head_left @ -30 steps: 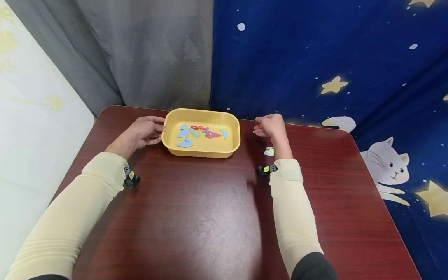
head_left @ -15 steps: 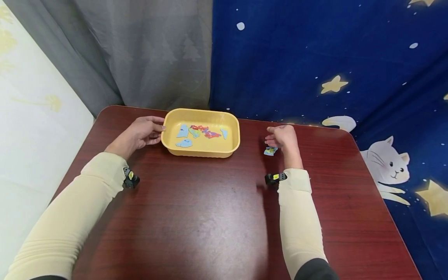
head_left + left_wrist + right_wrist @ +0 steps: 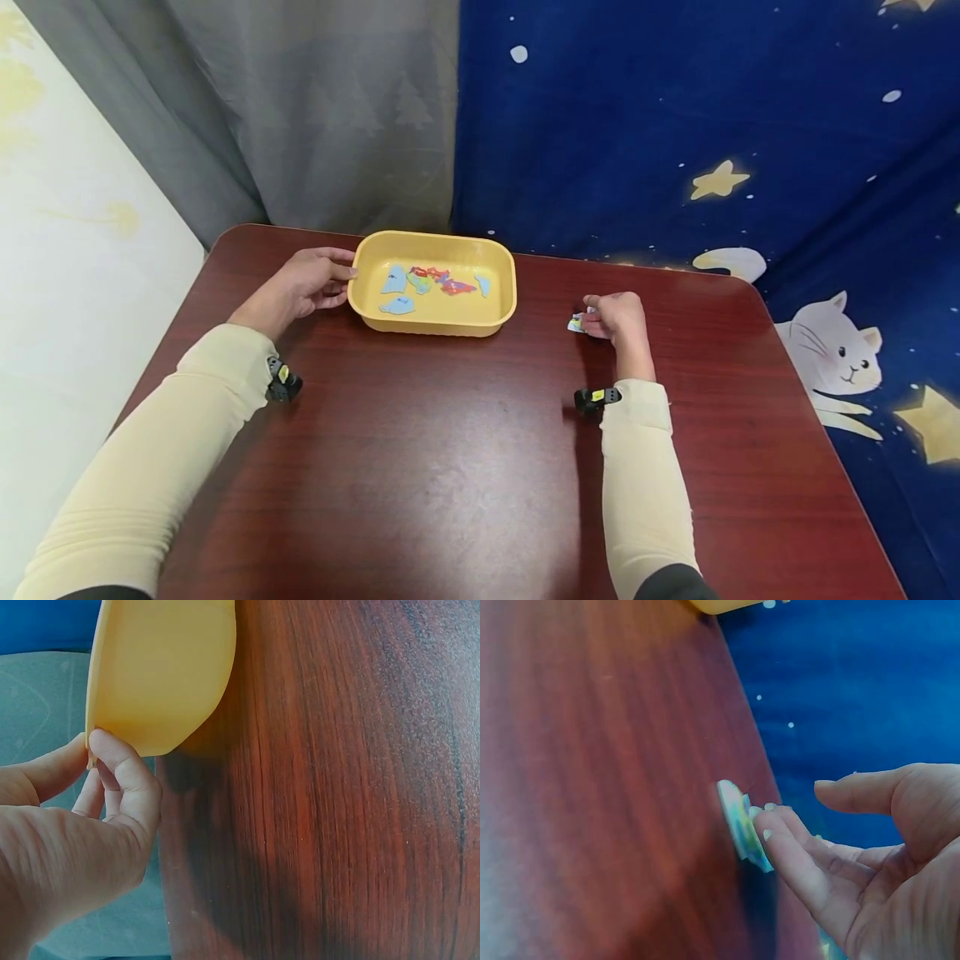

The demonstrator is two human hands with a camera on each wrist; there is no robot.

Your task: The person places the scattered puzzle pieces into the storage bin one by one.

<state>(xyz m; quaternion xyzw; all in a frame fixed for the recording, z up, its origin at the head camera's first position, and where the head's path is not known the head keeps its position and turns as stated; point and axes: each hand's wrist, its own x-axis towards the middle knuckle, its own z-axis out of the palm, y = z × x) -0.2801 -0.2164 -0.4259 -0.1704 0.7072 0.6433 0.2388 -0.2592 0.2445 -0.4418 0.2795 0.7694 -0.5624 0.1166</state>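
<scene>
My left hand (image 3: pixel 306 282) pinches the left end of a yellow plastic basin (image 3: pixel 431 327); in the left wrist view, thumb and fingers (image 3: pixel 120 761) meet on its rim. Inside the basin lie several flat, irregular, thin pieces: pale blue ones (image 3: pixel 397 305), a green one (image 3: pixel 420 283) and red-purple ones (image 3: pixel 456 287). To the right of the basin, my right hand (image 3: pixel 618 317) is at a small blue, white and yellow-green flat piece (image 3: pixel 742 829). Its fingertips overlap the piece's edge in the right wrist view, while the thumb (image 3: pixel 855 792) stands well apart from them.
The dark red wooden table (image 3: pixel 450 450) has its back edge just behind the basin. A grey curtain (image 3: pixel 337 125) and a blue curtain (image 3: pixel 600 125) with stars and a cat hang beyond it. Each wrist carries a small black camera (image 3: pixel 283 381).
My right hand has moved from beside the basin to the right and toward me, coming down at the small piece. The left hand and the basin stay put.
</scene>
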